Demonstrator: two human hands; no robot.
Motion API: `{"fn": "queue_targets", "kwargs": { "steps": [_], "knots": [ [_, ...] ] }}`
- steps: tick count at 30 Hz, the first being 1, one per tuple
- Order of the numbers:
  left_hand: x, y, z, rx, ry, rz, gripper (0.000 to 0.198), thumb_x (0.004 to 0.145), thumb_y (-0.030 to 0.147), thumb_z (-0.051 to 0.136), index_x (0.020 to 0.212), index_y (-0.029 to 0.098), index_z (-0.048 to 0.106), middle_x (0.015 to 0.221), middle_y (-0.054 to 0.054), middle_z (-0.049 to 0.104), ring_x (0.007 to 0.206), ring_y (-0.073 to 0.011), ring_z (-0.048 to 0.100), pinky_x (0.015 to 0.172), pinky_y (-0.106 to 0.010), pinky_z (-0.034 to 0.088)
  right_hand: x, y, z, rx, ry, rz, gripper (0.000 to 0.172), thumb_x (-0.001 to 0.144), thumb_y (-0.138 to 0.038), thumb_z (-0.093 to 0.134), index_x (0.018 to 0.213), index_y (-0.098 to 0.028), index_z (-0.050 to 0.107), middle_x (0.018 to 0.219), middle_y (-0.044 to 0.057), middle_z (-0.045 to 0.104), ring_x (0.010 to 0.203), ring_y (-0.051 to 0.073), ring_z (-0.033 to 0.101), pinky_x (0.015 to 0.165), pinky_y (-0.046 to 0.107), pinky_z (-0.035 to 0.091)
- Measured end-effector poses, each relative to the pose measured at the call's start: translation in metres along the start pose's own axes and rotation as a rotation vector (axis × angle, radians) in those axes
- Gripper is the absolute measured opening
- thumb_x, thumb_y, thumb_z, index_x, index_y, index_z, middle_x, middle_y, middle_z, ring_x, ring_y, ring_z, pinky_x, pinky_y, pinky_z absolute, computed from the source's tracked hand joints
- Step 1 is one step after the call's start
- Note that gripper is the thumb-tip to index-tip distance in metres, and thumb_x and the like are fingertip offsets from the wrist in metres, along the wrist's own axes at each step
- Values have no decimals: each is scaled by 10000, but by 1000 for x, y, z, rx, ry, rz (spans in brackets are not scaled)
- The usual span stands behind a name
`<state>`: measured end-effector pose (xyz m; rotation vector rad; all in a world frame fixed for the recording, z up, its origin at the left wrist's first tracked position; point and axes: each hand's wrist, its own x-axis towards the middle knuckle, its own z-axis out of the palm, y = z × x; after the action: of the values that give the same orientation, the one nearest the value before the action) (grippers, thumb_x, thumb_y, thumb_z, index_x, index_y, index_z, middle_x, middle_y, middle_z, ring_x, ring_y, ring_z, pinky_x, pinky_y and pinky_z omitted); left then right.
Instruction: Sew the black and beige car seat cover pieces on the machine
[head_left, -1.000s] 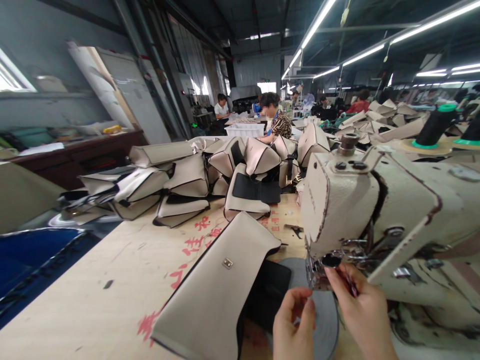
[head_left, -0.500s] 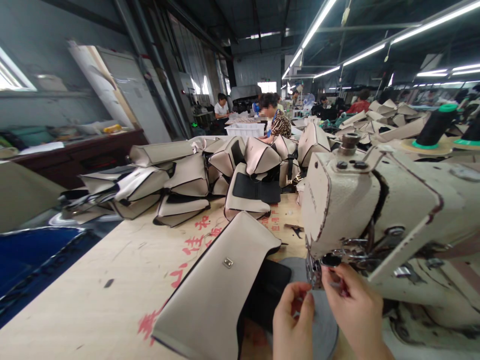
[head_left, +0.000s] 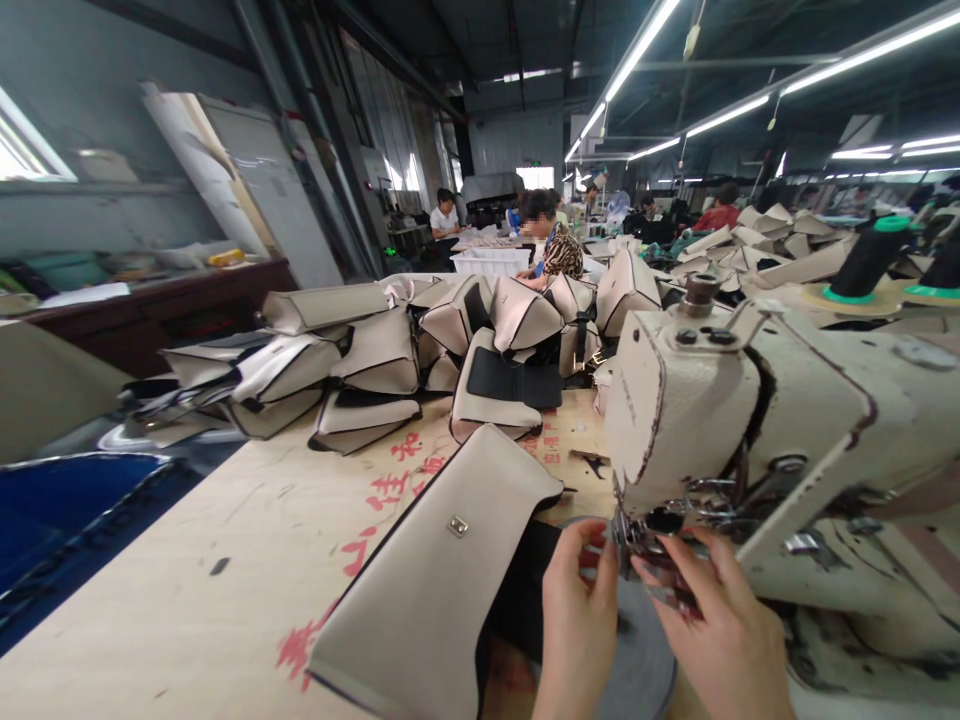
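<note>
Lying beside the left hand (head_left: 577,610), a cream handbag (head_left: 427,570), black-lined.

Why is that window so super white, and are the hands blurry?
In the head view, glare burns the window white, like the ceiling lights; the left hand and right hand look only slightly soft, and the picture's edges look bent.

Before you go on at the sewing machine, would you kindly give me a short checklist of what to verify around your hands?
1. Left hand and right hand clear of the needle on the sewing machine: cannot tell, both are close beside it.
2. Needle threaded: cannot tell, too small to see.
3. Beige bag resting on the plywood table: ok.
4. Black thread cone upright on its stand: ok.
5. Grey roll beside the hands: ok.
</note>
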<state>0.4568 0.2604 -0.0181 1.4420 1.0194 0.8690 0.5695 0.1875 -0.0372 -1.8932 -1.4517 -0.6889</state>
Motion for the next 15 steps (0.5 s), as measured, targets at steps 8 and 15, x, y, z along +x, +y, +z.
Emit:
{"fn": "queue_targets", "kwargs": {
  "steps": [8,15],
  "knots": [
    [-24,-11,-10,-84,34,-134,284,766,371,555,951,156,556,758,-26,559,641,-138,515,508,-208,386,-8,1,-19,159,-73,162,509,810,-579,508,1088,-154,528,899,99,630,570,150,642,395,178,471],
    [-32,-36,-7,-88,139,-137,353,687,457,593,885,164,587,749,-41,601,656,-161,536,513,-225,395,-19,-14,-9,311,-232,147,299,933,-412,335,1001,-163,486,843,87,667,688,173,665,465,176,511]
  ]
}}
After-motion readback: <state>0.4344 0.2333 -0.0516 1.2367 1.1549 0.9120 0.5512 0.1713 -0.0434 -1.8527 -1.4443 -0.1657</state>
